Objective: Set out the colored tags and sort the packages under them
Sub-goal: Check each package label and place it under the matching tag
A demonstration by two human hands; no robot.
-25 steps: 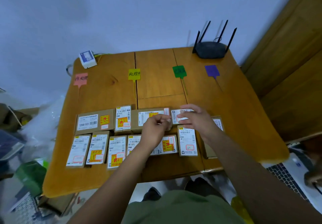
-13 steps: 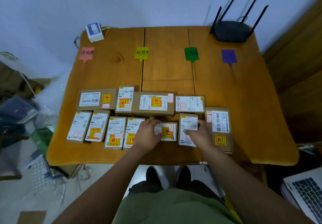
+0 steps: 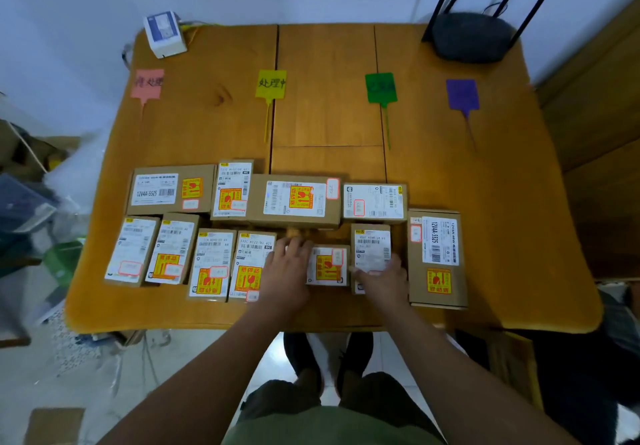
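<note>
The left hand (image 3: 289, 271) lies flat, fingers relaxed, over the left end of a small box (image 3: 329, 266) with a yellow fragile sticker. The right hand (image 3: 382, 280) covers the near end of the white-labelled package (image 3: 372, 249) just beside it; whether it grips or merely rests, I cannot tell. A wide carton (image 3: 294, 200) sits just beyond the left fingertips, and a 12V4A-5525 box (image 3: 437, 257) flanks the right hand. Other packages (image 3: 212, 264) crowd two rows to the left. Far across the wooden table (image 3: 519, 202) lie the pink tag (image 3: 147, 82), yellow tag (image 3: 271, 83), green tag (image 3: 381, 87) and purple tag (image 3: 462, 94), with a white adapter (image 3: 164, 34) and a black router (image 3: 467, 37) at the far corners.
</note>
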